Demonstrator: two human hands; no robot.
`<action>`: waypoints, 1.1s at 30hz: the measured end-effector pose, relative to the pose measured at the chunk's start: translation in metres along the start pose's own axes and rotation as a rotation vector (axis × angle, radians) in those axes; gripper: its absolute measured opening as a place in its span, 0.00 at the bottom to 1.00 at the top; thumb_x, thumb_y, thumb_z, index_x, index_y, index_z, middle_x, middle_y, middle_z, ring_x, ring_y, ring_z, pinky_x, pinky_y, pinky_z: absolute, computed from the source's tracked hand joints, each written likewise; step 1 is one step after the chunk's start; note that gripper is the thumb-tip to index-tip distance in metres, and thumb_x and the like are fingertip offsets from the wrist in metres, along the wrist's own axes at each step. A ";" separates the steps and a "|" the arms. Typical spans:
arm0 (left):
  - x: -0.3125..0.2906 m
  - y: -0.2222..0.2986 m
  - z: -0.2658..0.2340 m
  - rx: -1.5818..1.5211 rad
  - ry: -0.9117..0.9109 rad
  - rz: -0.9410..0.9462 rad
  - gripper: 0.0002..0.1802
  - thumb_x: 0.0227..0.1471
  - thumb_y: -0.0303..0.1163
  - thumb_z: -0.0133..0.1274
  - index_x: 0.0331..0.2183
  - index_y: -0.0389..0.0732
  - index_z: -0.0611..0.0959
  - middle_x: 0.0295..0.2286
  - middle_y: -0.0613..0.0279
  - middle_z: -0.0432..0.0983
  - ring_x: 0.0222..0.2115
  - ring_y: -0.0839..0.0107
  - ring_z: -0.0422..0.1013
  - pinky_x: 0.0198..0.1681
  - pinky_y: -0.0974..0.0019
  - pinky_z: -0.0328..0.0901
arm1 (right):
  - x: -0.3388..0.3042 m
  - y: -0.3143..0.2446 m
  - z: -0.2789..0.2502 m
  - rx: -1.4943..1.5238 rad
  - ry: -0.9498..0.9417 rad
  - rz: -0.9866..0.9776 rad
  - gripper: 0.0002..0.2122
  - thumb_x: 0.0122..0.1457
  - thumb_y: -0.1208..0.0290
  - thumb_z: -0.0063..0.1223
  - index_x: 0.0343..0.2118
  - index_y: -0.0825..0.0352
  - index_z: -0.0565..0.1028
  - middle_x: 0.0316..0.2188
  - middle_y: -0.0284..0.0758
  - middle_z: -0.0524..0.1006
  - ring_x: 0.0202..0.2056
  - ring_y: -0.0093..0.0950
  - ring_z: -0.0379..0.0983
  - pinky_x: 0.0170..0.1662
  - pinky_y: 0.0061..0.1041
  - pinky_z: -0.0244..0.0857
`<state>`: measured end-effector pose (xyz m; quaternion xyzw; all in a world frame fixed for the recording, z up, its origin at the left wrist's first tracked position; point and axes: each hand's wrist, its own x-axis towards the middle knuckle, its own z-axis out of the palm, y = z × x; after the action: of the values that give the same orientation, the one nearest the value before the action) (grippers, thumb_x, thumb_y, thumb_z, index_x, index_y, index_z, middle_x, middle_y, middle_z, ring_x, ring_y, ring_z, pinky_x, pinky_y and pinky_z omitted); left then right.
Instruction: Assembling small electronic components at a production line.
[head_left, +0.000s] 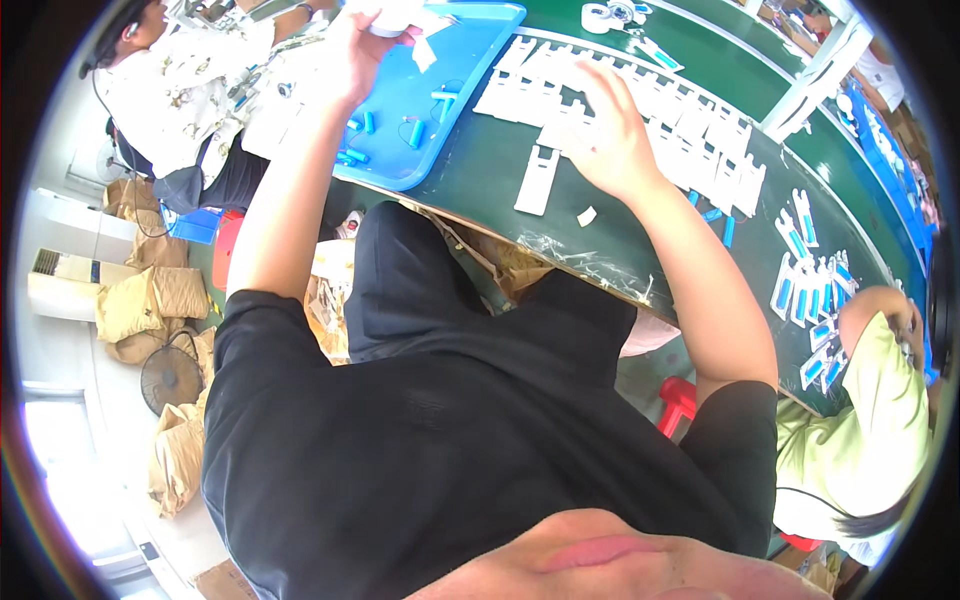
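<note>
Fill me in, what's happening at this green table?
The person's left hand holds a white item, partly cut off by the picture's edge, over a blue tray with blue cylinders in it. The right hand is at the rows of white parts on the green table; whether it grips one is unclear. One white piece lies on their near side.

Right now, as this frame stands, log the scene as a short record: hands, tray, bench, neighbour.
Left hand: holding a white object, partly cut off by the frame, above the tray
Right hand: over rows of flat white notched parts; grip unclear
Tray: shallow blue rectangular tray with small blue cylinders
Bench: dark green worktop, one flat white part nearer the wearer than the rows
Neighbour: person in pale yellow-green top, at right
</note>
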<state>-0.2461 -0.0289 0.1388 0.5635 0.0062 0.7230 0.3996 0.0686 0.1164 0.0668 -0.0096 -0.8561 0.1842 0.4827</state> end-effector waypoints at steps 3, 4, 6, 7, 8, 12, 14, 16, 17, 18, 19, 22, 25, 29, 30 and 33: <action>0.011 -0.025 0.071 0.098 -0.064 -0.183 0.29 0.58 0.49 0.56 0.51 0.34 0.76 0.41 0.55 0.81 0.39 0.64 0.78 0.42 0.60 0.72 | -0.001 0.006 0.002 0.366 -0.003 0.063 0.37 0.58 0.56 0.62 0.68 0.65 0.61 0.64 0.45 0.67 0.65 0.41 0.63 0.66 0.40 0.57; 0.009 -0.033 0.085 0.104 -0.108 -0.160 0.29 0.58 0.50 0.55 0.50 0.34 0.77 0.41 0.54 0.81 0.40 0.63 0.78 0.43 0.59 0.73 | 0.002 0.003 0.002 0.525 -0.074 0.088 0.38 0.61 0.51 0.59 0.69 0.67 0.59 0.67 0.44 0.64 0.66 0.39 0.62 0.68 0.40 0.54; 0.000 -0.034 0.171 0.535 0.442 -0.357 0.20 0.60 0.41 0.58 0.45 0.34 0.80 0.37 0.54 0.82 0.36 0.67 0.80 0.39 0.63 0.74 | 0.006 -0.013 -0.010 1.020 -0.376 0.434 0.39 0.63 0.50 0.59 0.69 0.68 0.58 0.67 0.44 0.64 0.66 0.39 0.62 0.68 0.39 0.53; -0.018 -0.025 0.168 0.595 0.405 -0.393 0.29 0.59 0.48 0.56 0.53 0.35 0.76 0.45 0.49 0.78 0.46 0.58 0.75 0.49 0.57 0.70 | 0.004 -0.033 -0.007 1.123 -0.334 0.536 0.28 0.68 0.58 0.54 0.65 0.69 0.65 0.59 0.43 0.73 0.61 0.34 0.69 0.65 0.34 0.59; -0.028 -0.022 0.169 0.649 0.366 -0.438 0.39 0.58 0.55 0.53 0.60 0.36 0.71 0.53 0.43 0.75 0.55 0.50 0.71 0.59 0.51 0.66 | 0.006 -0.035 -0.003 1.206 -0.461 0.479 0.23 0.69 0.59 0.53 0.60 0.70 0.69 0.55 0.42 0.76 0.58 0.33 0.72 0.63 0.33 0.61; -0.068 -0.010 0.209 0.603 0.358 -0.392 0.44 0.54 0.46 0.59 0.64 0.35 0.61 0.56 0.40 0.68 0.54 0.42 0.72 0.57 0.45 0.69 | 0.003 -0.051 -0.009 1.509 -0.703 0.570 0.14 0.73 0.62 0.47 0.40 0.70 0.77 0.29 0.35 0.79 0.34 0.28 0.79 0.45 0.28 0.71; -0.081 0.001 0.233 0.628 0.378 -0.442 0.48 0.51 0.45 0.61 0.65 0.36 0.58 0.56 0.39 0.69 0.54 0.42 0.72 0.58 0.42 0.68 | 0.001 -0.063 -0.015 1.498 -0.717 0.594 0.14 0.73 0.62 0.45 0.38 0.69 0.75 0.23 0.31 0.72 0.25 0.25 0.72 0.40 0.26 0.70; -0.108 0.009 0.242 0.352 0.441 -0.501 0.53 0.42 0.41 0.60 0.66 0.35 0.56 0.53 0.38 0.70 0.50 0.42 0.74 0.56 0.41 0.70 | 0.001 -0.075 -0.018 1.653 -0.719 0.623 0.14 0.74 0.63 0.43 0.36 0.67 0.74 0.21 0.29 0.70 0.22 0.21 0.67 0.38 0.25 0.68; -0.125 0.004 0.246 0.171 0.518 -0.496 0.55 0.40 0.43 0.60 0.66 0.35 0.57 0.52 0.38 0.71 0.48 0.42 0.76 0.54 0.41 0.72 | 0.001 -0.083 -0.019 1.655 -0.767 0.603 0.14 0.74 0.62 0.43 0.35 0.66 0.73 0.21 0.29 0.70 0.21 0.21 0.66 0.37 0.25 0.67; -0.138 0.002 0.251 0.090 0.516 -0.586 0.55 0.40 0.44 0.61 0.65 0.34 0.58 0.51 0.39 0.71 0.47 0.42 0.76 0.52 0.41 0.73 | 0.000 -0.089 -0.020 1.657 -0.812 0.584 0.14 0.74 0.62 0.43 0.34 0.66 0.73 0.20 0.28 0.70 0.20 0.20 0.65 0.36 0.25 0.66; -0.157 -0.006 0.254 -0.022 0.482 -0.585 0.54 0.40 0.48 0.62 0.63 0.32 0.61 0.50 0.40 0.73 0.46 0.44 0.77 0.52 0.42 0.73 | -0.004 -0.096 -0.020 1.657 -0.850 0.553 0.14 0.73 0.61 0.44 0.34 0.66 0.72 0.20 0.28 0.70 0.18 0.19 0.63 0.31 0.24 0.64; -0.191 -0.019 0.259 -0.083 0.333 -0.708 0.50 0.41 0.55 0.66 0.54 0.25 0.72 0.49 0.42 0.74 0.48 0.47 0.78 0.57 0.44 0.69 | -0.015 -0.127 -0.030 1.377 -0.986 0.794 0.12 0.72 0.64 0.46 0.34 0.68 0.73 0.19 0.26 0.68 0.19 0.15 0.60 0.23 0.18 0.55; -0.212 -0.032 0.272 -0.057 0.411 -0.826 0.39 0.52 0.52 0.63 0.50 0.27 0.74 0.41 0.47 0.79 0.46 0.52 0.79 0.58 0.51 0.67 | -0.038 -0.160 -0.021 1.171 -1.033 0.741 0.11 0.71 0.66 0.48 0.35 0.69 0.74 0.21 0.26 0.71 0.21 0.15 0.61 0.25 0.17 0.56; -0.223 -0.045 0.286 0.150 0.470 -0.836 0.12 0.67 0.36 0.54 0.42 0.35 0.80 0.34 0.63 0.83 0.38 0.77 0.78 0.44 0.69 0.71 | -0.068 -0.198 -0.018 1.194 -0.885 0.941 0.11 0.72 0.66 0.47 0.34 0.67 0.74 0.23 0.27 0.76 0.24 0.15 0.70 0.27 0.16 0.60; -0.225 -0.045 0.285 0.173 0.508 -0.869 0.13 0.68 0.36 0.52 0.39 0.35 0.81 0.31 0.64 0.83 0.35 0.77 0.78 0.41 0.71 0.71 | -0.074 -0.203 -0.020 1.165 -0.779 1.028 0.11 0.72 0.67 0.47 0.33 0.67 0.74 0.22 0.26 0.74 0.24 0.13 0.67 0.26 0.16 0.57; -0.220 -0.039 0.289 0.244 0.507 -0.850 0.14 0.68 0.37 0.52 0.34 0.37 0.83 0.29 0.63 0.84 0.28 0.80 0.76 0.33 0.72 0.70 | -0.090 -0.216 -0.024 1.082 -0.573 1.169 0.13 0.71 0.66 0.47 0.30 0.67 0.75 0.21 0.24 0.71 0.23 0.12 0.58 0.26 0.18 0.52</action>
<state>0.0230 -0.2581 0.0478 0.3604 0.4163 0.6046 0.5756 0.1716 -0.0952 0.0740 -0.1712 -0.5966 0.7840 0.0120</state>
